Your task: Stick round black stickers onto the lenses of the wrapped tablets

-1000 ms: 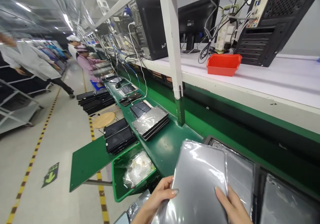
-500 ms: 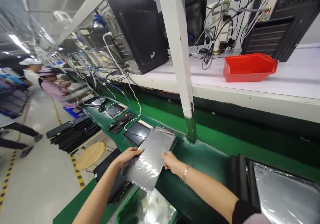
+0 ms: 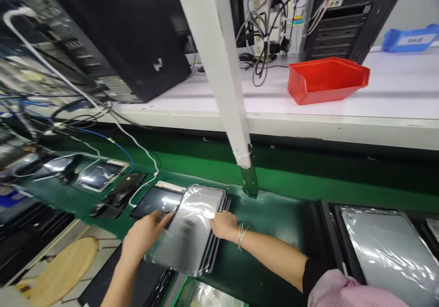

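Film-wrapped grey tablet (image 3: 192, 229), carried in both hands over the bench half a second ago, is now seen lying on the stack (image 3: 210, 254) of similar tablets, its edges roughly in line with those below. Furthest left, a round wooden stool (image 3: 65, 270) is set below bench level. Next, the left hand (image 3: 142, 234) is partly opened, with fingertips brought to the tablet's left edge; whether that edge is gripped cannot be told. Just behind it, a dark-screened tablet (image 3: 159, 201) is left flat on the green bench (image 3: 267, 215). At the wrapped tablet's right edge, the right hand (image 3: 224, 224) is nearly closed, thumb uppermost and fingers curled against the side, so the edge appears to be pinched. Well to the right, another wrapped tablet (image 3: 384, 243) is held in a black tray (image 3: 338, 234). The transfer can thus be judged nearly complete, with only squaring and release apparently left undone.
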### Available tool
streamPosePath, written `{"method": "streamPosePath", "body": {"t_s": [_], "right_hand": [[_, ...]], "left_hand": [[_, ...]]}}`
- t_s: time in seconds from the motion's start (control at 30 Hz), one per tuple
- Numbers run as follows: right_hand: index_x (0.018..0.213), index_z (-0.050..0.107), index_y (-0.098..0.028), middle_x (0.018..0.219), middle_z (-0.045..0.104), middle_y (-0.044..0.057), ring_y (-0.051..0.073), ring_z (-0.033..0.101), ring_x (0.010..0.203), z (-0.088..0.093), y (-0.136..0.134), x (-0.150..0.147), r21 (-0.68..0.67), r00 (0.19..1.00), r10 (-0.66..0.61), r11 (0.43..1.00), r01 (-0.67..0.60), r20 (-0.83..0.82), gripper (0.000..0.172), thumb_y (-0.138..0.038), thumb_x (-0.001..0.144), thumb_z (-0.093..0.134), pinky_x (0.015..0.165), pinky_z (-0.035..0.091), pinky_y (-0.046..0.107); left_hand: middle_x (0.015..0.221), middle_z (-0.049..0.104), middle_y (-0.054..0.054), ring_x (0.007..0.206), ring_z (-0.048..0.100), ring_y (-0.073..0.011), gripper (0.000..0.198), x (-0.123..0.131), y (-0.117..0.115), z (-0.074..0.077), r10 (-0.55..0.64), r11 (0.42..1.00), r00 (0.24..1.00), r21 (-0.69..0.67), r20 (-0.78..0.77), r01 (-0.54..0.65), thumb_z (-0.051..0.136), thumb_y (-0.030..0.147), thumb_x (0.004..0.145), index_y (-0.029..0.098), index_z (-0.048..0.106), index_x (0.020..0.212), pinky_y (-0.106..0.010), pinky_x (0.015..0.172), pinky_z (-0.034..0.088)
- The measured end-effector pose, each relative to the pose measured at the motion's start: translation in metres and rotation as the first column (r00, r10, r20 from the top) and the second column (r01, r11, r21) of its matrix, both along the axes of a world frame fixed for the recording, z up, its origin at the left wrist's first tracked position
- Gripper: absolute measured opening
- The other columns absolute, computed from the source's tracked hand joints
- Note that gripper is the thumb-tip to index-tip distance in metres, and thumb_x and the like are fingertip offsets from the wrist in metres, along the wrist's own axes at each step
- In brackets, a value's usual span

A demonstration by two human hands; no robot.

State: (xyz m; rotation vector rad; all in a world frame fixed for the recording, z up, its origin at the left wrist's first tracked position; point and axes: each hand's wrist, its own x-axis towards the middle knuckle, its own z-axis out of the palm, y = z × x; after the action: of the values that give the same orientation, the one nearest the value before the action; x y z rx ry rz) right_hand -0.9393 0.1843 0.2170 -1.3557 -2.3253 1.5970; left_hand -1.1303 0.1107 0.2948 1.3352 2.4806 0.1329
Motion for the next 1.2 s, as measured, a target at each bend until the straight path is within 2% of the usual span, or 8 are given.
{"method": "streamPosePath", "body": {"t_s": [0.2, 0.33, 0.47, 0.6, 0.7, 0.77, 1.0, 1.2], "right_hand": [[0.095, 0.062, -0.021, 0.094, 0.070, -0.001, 0.014, 0.064, 0.089, 0.046, -0.003, 0.069, 0.014, 0.955, 0.034, 0.999, -0.031, -0.294, 0.025, -0.036, 0.091, 0.042, 0.071, 0.044, 0.019], [0.101, 0.060, -0.020, 0.101, 0.065, 0.003, 0.018, 0.061, 0.094, 0.075, -0.007, 0.156, 0.209, 0.900, 0.146, 0.976, -0.063, -0.411, 0.029, -0.041, 0.081, 0.060, 0.079, 0.045, 0.024], [0.106, 0.060, -0.021, 0.106, 0.063, 0.005, 0.019, 0.059, 0.094, 0.096, -0.019, 0.258, 0.300, 0.936, -0.011, 0.946, 0.124, -0.352, 0.031, -0.037, 0.080, 0.063, 0.082, 0.045, 0.029], [0.089, 0.064, -0.021, 0.084, 0.066, 0.000, 0.013, 0.058, 0.072, 0.097, -0.042, 0.363, 0.223, 0.875, -0.214, 0.915, 0.335, -0.434, 0.011, -0.029, 0.084, 0.058, 0.064, 0.045, 0.022], [0.088, 0.064, -0.020, 0.080, 0.066, 0.001, 0.012, 0.057, 0.068, 0.088, -0.060, 0.435, 0.268, 0.817, -0.351, 0.821, 0.503, -0.457, 0.011, -0.027, 0.087, 0.055, 0.061, 0.044, 0.022], [0.088, 0.063, -0.020, 0.077, 0.065, 0.001, 0.012, 0.055, 0.064, 0.084, -0.070, 0.476, 0.339, 0.813, -0.343, 0.781, 0.525, -0.471, 0.011, -0.027, 0.087, 0.055, 0.059, 0.044, 0.022], [0.088, 0.064, -0.020, 0.079, 0.064, 0.003, 0.012, 0.053, 0.061, 0.086, -0.079, 0.547, 0.443, 0.846, -0.217, 0.773, 0.453, -0.486, 0.015, -0.030, 0.089, 0.053, 0.056, 0.045, 0.023], [0.097, 0.065, -0.022, 0.090, 0.069, 0.005, 0.016, 0.062, 0.073, 0.075, -0.080, 0.578, 0.518, 0.874, -0.209, 0.735, 0.437, -0.439, 0.018, -0.030, 0.089, 0.052, 0.065, 0.049, 0.026]], "left_hand": [[0.082, 0.070, -0.006, 0.069, 0.064, -0.0254, 0.032, 0.102, -0.005, 0.001, -0.127, 0.961, 0.986, 0.260, 0.107, 0.096, 0.048, 0.054, 0.071, 0.025, 0.059, 0.079, -0.030, 0.066, 0.045], [0.082, 0.068, -0.005, 0.073, 0.062, -0.0244, 0.032, 0.196, 0.000, -0.006, -0.126, 0.927, 0.969, 0.373, 0.212, 0.039, 0.041, 0.051, 0.078, 0.024, 0.057, 0.083, -0.032, 0.070, 0.046], [0.080, 0.066, -0.006, 0.078, 0.061, -0.0247, 0.037, 0.295, 0.007, -0.002, -0.201, 0.861, 0.915, 0.508, 0.351, -0.006, 0.038, 0.053, 0.080, 0.022, 0.057, 0.079, -0.033, 0.071, 0.048], [0.090, 0.067, -0.008, 0.082, 0.063, -0.0232, 0.038, 0.395, -0.003, -0.003, -0.390, 0.819, 0.703, 0.572, 0.595, -0.030, 0.046, 0.052, 0.080, 0.019, 0.061, 0.090, -0.032, 0.073, 0.051], [0.101, 0.068, -0.008, 0.089, 0.065, -0.0221, 0.038, 0.463, -0.016, -0.005, -0.439, 0.868, 0.456, 0.496, 0.774, -0.005, 0.057, 0.044, 0.078, 0.018, 0.061, 0.105, -0.031, 0.079, 0.052], [0.101, 0.069, -0.008, 0.089, 0.066, -0.0207, 0.032, 0.501, -0.022, -0.004, -0.405, 0.902, 0.365, 0.432, 0.838, 0.008, 0.062, 0.036, 0.077, 0.018, 0.063, 0.103, -0.029, 0.081, 0.052], [0.097, 0.072, -0.003, 0.090, 0.067, -0.0171, 0.027, 0.573, -0.040, 0.003, -0.352, 0.910, 0.230, 0.389, 0.907, -0.141, 0.067, 0.023, 0.074, 0.020, 0.063, 0.101, -0.025, 0.081, 0.053], [0.087, 0.072, -0.003, 0.081, 0.068, -0.0174, 0.017, 0.579, -0.036, 0.000, -0.403, 0.897, 0.377, 0.442, 0.834, -0.020, 0.061, 0.026, 0.079, 0.018, 0.066, 0.094, -0.025, 0.075, 0.055]]}}
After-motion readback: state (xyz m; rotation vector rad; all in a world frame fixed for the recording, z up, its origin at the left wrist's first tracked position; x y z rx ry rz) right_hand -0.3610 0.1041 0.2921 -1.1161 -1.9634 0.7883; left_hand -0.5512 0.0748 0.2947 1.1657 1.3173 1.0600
